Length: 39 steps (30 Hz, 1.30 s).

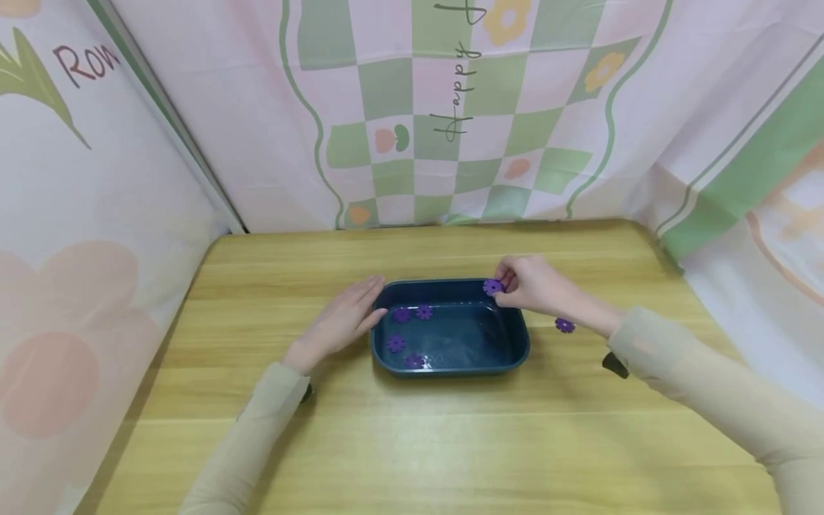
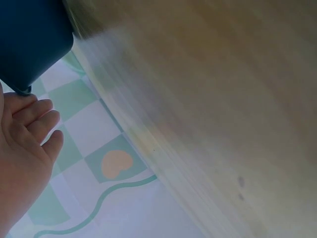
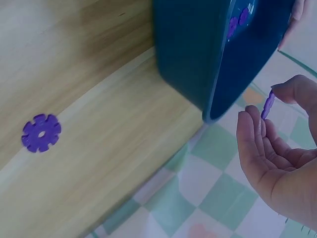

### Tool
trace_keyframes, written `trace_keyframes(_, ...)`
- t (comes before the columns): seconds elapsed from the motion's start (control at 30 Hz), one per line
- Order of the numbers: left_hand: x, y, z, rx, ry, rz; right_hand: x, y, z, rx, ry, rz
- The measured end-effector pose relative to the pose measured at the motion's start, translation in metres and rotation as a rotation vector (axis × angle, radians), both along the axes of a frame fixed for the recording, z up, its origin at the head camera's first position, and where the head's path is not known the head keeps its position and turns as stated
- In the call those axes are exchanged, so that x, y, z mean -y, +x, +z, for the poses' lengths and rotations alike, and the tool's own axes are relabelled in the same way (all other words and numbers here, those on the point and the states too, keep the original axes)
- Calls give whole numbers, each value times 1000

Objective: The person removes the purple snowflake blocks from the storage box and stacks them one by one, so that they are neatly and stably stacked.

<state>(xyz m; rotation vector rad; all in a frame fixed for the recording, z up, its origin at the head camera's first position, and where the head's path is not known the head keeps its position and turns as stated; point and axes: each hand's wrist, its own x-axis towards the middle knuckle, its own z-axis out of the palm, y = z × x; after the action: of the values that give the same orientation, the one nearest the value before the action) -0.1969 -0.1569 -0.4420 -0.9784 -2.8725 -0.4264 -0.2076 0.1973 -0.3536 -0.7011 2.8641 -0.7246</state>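
My right hand pinches a purple snowflake disc between thumb and fingers, over the far right corner of a dark blue basin. In the right wrist view the held disc appears edge-on, beside the basin's rim. My left hand rests at the basin's left end with fingers extended, fingertips right at the rim. Several purple discs lie on the basin floor, toward its left side. Another notched disc lies flat on the table, right of the basin and close to my right wrist.
The basin stands on a wooden table. A printed curtain with green checks hangs behind the table's back edge. More patterned cloth hangs at the left, and a further cloth at the right.
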Motion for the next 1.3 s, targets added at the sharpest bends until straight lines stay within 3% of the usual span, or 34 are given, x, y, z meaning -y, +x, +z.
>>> trace_keyframes(0.73, -1, 1, 0, -7, 2, -7, -52, 5, -9, -63, -28, -98)
trace_keyframes(1.3, -1, 1, -1, 4, -7, 5, -94, 18, -35, -41, -1, -164)
